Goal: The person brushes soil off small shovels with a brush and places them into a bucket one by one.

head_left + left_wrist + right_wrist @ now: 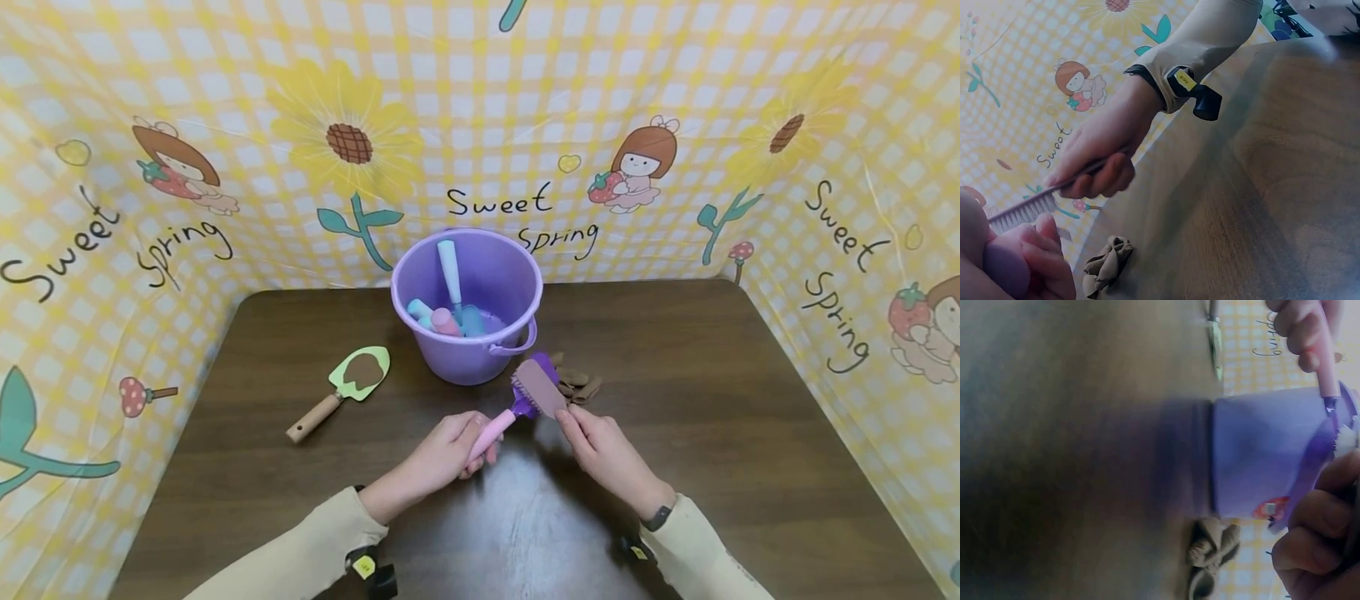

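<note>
Low over the table, my left hand [453,446] grips the pink handle [491,435] of a small garden tool with a purple head [543,364]. My right hand [611,454] holds a mauve-backed brush [540,387] by its end. The bristles [1029,210] face the purple head, which the brush partly covers; whether they touch is unclear. In the right wrist view the tool's purple head [1313,456] appears in front of the bucket. Just beyond the brush lies a brown crumpled bundle [581,387], its kind unclear.
A purple bucket [468,358] stands behind the hands, holding several blue- and pink-handled tools. To the left lies a green trowel [360,371] with a brown patch and wooden handle. Checked cloth [480,125] surrounds the table's back and sides.
</note>
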